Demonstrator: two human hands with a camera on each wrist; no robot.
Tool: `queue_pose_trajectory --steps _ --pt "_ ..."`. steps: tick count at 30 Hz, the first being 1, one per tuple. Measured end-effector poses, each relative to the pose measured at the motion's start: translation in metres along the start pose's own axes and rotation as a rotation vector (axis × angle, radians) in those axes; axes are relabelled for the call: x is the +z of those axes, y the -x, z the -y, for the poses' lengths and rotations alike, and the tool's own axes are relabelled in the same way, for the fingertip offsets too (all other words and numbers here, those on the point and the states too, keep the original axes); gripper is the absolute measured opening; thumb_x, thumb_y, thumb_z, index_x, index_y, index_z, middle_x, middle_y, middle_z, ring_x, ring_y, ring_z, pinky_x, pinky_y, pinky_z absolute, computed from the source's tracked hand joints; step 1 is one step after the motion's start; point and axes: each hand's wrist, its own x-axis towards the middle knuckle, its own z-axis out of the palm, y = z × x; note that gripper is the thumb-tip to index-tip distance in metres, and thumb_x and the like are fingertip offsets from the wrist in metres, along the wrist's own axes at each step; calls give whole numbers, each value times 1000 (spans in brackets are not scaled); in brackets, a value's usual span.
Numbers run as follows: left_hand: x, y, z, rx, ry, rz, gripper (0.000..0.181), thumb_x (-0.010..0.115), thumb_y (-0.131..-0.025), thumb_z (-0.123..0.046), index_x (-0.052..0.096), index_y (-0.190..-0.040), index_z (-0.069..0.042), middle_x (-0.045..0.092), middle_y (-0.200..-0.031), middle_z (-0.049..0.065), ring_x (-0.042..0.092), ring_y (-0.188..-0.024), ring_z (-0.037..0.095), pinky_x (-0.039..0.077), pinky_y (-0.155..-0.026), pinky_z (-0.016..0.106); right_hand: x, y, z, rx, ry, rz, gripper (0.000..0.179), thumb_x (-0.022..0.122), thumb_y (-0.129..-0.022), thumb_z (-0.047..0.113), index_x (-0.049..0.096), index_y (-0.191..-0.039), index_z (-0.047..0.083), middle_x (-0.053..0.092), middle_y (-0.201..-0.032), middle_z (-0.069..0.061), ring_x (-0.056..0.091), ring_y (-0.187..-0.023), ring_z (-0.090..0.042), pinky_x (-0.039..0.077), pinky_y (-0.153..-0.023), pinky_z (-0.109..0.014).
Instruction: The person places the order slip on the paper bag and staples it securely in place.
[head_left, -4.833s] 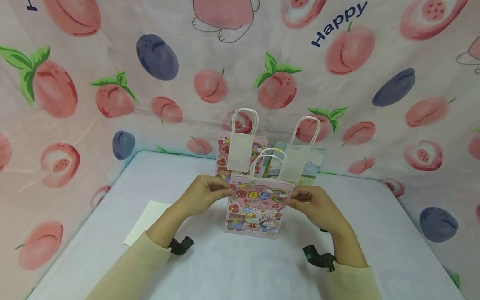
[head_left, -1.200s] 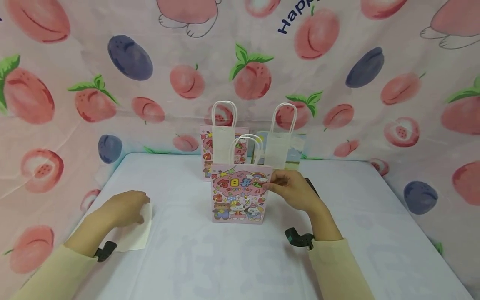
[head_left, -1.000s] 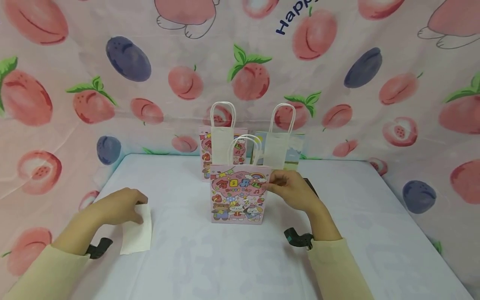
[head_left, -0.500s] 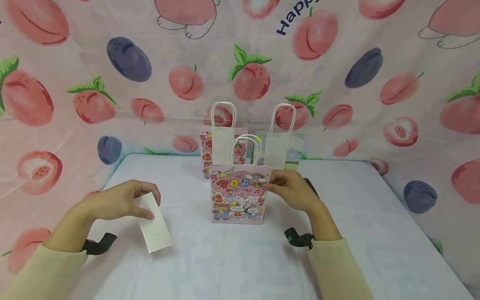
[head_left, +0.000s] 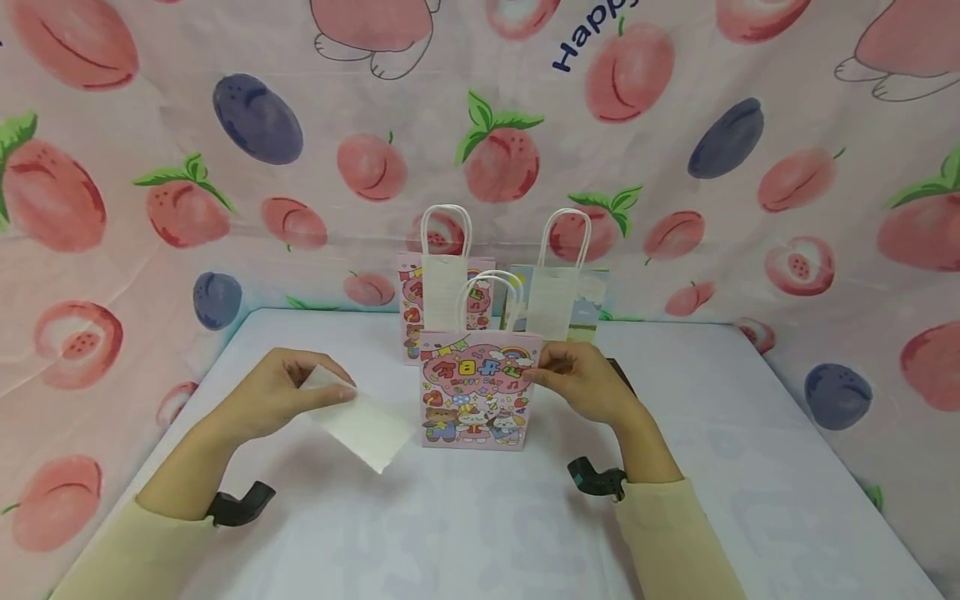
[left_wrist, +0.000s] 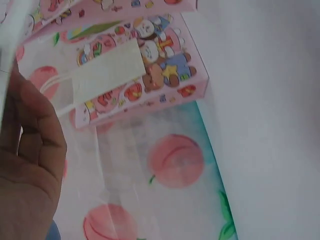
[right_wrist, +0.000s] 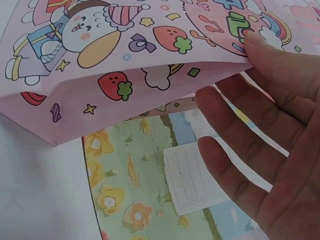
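In the head view my left hand (head_left: 281,396) pinches a white sheet of note paper (head_left: 367,427) between thumb and fingers, tilted above the table left of the front gift bag. That pink gift bag (head_left: 474,408), with cartoon animals and white handles, stands upright mid-table. My right hand (head_left: 588,383) grips its right side near the top. The right wrist view shows the thumb on the bag's printed front (right_wrist: 210,22), with the other fingers spread behind its side. In the left wrist view the paper (left_wrist: 15,30) is a pale strip cut off at the left edge.
Behind stand another pink gift bag (head_left: 410,292) and a landscape-printed bag (head_left: 591,308). White note papers (head_left: 444,287) hang at the fronts of both. A fruit-printed cloth (head_left: 420,108) backs the white table (head_left: 480,533). Dark wrist cameras (head_left: 242,505) sit on both wrists.
My left hand has lifted the note paper off the table's left side and brought it right, towards the front bag. Earlier both hands held that bag; the right hand keeps its grip.
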Motion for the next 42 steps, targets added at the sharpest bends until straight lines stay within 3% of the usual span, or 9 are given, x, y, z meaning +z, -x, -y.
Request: queue_pose_trajectory --steps 4,11,15,19,22,28,33,37,42 --pt "11 -3 -4 47 37 -65 6 77 -93 -7 79 -97 -6 76 -86 0 67 -70 17 57 -61 30 0 0 0 -14 4 -3 13 76 -96 22 73 -86 15 76 -97 -2 67 -92 -24 54 -87 -39" --pt "27 -8 -10 -40 83 -206 19 80 -91 -15 77 -108 -7 70 -80 -4 69 -68 15 59 -56 31 0 1 3 -10 10 -3 13 77 -95 21 72 -86 14 76 -99 -2 67 -90 -23 53 -85 -39" --pt "33 -9 -11 -50 136 -208 26 80 -92 -13 74 -117 -15 70 -95 -5 71 -72 16 61 -59 33 0 1 4 -6 11 -4 14 76 -96 22 72 -86 13 76 -99 -2 67 -90 -23 53 -85 -39" --pt "38 -10 -13 -62 135 -224 25 80 -91 -14 76 -115 -18 71 -108 -9 68 -82 14 59 -59 31 0 1 5 -11 2 -2 13 76 -96 21 73 -86 13 76 -99 -3 67 -91 -25 53 -86 -39" --pt "42 -11 -13 -69 116 -236 22 82 -90 -16 77 -112 -14 72 -108 -10 62 -80 13 56 -57 28 0 1 5 -15 2 -1 13 76 -96 21 73 -86 13 76 -98 -3 67 -92 -25 54 -86 -39" --pt "48 -13 -13 -23 173 -174 32 79 -91 -9 74 -122 -1 69 -104 -4 73 -83 12 60 -69 26 1 1 4 -20 3 -3 13 76 -96 20 73 -86 13 76 -98 -2 67 -92 -23 54 -87 -40" --pt "55 -17 -10 38 137 -180 20 80 -90 -7 79 -109 -1 73 -99 -6 72 -86 13 61 -75 24 1 0 3 -15 10 -3 15 76 -96 21 72 -86 11 76 -98 -3 67 -92 -25 54 -87 -39" --pt "62 -20 -10 -27 118 -212 15 82 -89 -12 79 -100 -3 76 -92 -5 72 -82 11 60 -75 24 0 0 2 -9 19 -5 17 76 -96 22 72 -87 8 75 -98 -3 67 -91 -25 53 -86 -39" --pt "74 -24 -8 -112 16 -247 19 87 -85 -23 79 -93 -8 77 -88 3 72 -79 13 57 -71 24 0 1 3 -11 16 -6 16 76 -95 21 72 -85 9 75 -96 -3 68 -92 -25 54 -86 -39"
